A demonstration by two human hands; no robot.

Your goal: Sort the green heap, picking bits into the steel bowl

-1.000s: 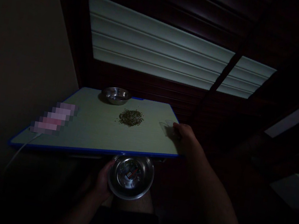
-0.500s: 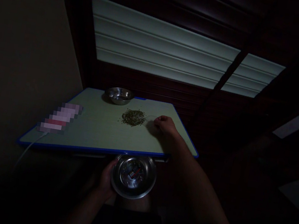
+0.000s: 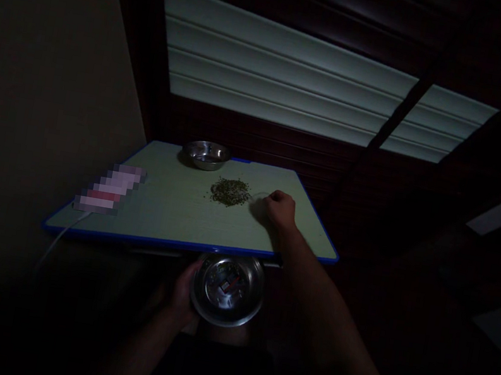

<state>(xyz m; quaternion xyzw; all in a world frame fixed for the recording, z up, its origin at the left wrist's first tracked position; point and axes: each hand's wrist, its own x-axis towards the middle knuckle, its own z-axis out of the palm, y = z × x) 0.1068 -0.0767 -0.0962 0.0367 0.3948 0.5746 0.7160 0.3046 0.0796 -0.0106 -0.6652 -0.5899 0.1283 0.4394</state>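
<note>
My left hand (image 3: 186, 289) is closed on the left rim of a shiny steel bowl (image 3: 252, 306), held just below the table's front edge. The bowl has a label or print on its bottom. Over the right part of the table, my right hand (image 3: 280, 208) is closed on a thin, see-through object (image 3: 258, 196) whose kind is too faint to make out. Its far end reaches the right edge of a loose heap of small greenish grains (image 3: 230, 192). Farther back stands a second steel bowl (image 3: 206, 158), upright on the table.
The pale green table (image 3: 170, 206) has a blue edge. A blurred-out pinkish, phone-like object (image 3: 110, 190) lies at its left, with a white cable (image 3: 60, 237) hanging over the front. Dark wooden panelling with pale slats (image 3: 279, 71) rises behind, and a wall (image 3: 61, 53) stands left.
The whole view has shifted slightly, moving the table up and right in the picture. My right hand has turned a little, knuckles higher, still beside the heap. My left hand keeps the bowl.
</note>
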